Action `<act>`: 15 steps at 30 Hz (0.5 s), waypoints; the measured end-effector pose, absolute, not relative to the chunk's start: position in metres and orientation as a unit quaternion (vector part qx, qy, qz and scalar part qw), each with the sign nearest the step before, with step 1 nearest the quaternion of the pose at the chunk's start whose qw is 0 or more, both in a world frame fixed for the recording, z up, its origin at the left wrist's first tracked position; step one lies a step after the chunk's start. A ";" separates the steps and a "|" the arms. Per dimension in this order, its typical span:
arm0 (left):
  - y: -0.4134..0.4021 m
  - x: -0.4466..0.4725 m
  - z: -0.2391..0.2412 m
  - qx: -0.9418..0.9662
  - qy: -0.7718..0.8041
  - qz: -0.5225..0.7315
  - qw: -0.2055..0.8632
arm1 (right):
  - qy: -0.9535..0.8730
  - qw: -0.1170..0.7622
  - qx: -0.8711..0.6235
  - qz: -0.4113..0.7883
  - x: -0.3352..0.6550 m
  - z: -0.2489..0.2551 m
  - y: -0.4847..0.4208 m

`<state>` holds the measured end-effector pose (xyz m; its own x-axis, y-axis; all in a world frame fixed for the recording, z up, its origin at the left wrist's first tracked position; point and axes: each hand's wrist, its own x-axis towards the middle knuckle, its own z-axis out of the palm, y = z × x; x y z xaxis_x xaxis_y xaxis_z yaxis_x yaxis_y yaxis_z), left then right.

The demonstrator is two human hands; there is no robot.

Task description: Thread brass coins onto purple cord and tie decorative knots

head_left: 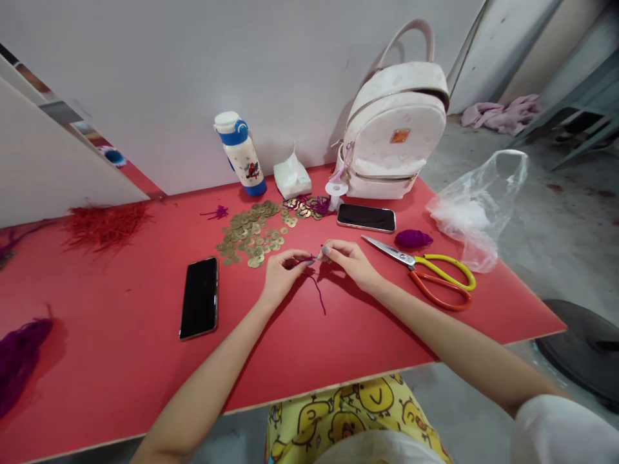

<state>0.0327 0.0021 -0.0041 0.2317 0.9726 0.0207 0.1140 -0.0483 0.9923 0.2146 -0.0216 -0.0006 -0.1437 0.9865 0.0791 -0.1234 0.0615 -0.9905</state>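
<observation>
My left hand point(283, 274) and my right hand point(349, 260) meet over the middle of the red table point(120, 374), fingers pinched. Between them runs a short purple thread point(316, 287), whose loose end trails down onto the table toward me. Both hands pinch the thread near its upper end; a coin may be on it, but it is too small to make out. A pile of brass coins point(249, 235) lies just behind the hands.
A black phone point(199, 298) lies left of my hands, another phone point(366, 217) behind right. Scissors point(425, 270), a purple thread bundle point(412, 239), a plastic bag point(476, 206), a white backpack point(396, 129), tissues point(291, 177), a bottle point(240, 153), red threads point(104, 225).
</observation>
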 end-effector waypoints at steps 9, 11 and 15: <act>0.000 0.033 0.001 0.622 0.465 0.415 0.473 | -0.508 0.529 -0.408 0.544 0.217 0.003 -0.022; -0.001 0.033 0.003 0.634 0.470 0.404 0.462 | -0.507 0.539 -0.403 0.539 0.218 0.002 -0.021; -0.001 0.033 0.002 0.657 0.472 0.384 0.446 | -0.507 0.554 -0.405 0.521 0.220 -0.001 -0.020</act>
